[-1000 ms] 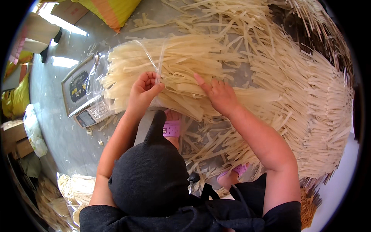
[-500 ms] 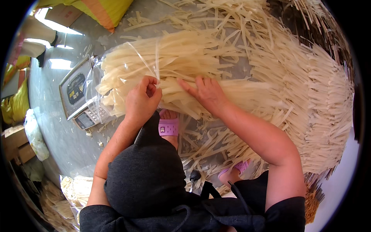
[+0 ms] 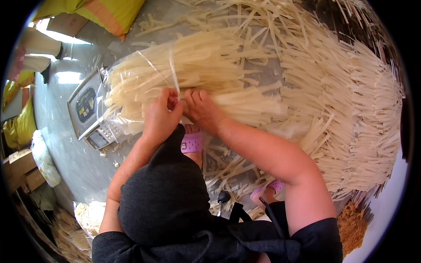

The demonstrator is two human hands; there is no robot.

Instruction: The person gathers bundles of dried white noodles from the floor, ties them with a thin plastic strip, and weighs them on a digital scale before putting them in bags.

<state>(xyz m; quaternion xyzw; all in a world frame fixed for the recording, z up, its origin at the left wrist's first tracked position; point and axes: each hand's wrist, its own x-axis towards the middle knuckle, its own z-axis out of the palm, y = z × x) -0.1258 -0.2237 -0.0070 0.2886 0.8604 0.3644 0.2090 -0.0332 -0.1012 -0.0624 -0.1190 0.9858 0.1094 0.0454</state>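
Note:
A bundle of pale flat strips, like wide dried noodles (image 3: 201,57), lies with its left part inside a clear plastic bag (image 3: 151,61). The bag's mouth shows as a whitish band running across the bundle. My left hand (image 3: 162,115) pinches this rim on the near side, thumb against forefinger. Close beside it, my right hand (image 3: 202,111) has its fingers curled over the same rim, its thumb hidden. Loose noodle ends stick out to the right of the bag, beyond my right hand. Beneath the bag's left end sits a digital scale (image 3: 90,107) with a keypad.
A large heap of the same noodles (image 3: 315,92) spreads over the floor on the right. Yellow sacks (image 3: 109,13) lie at the far left, near another person's legs (image 3: 41,48). My foot in a purple sandal (image 3: 191,142) is just below the bag.
My right hand has moved left from lying spread on the noodles to the bag's rim, and its fingers have curled. My left hand keeps its pinch. The bag has shifted slightly left.

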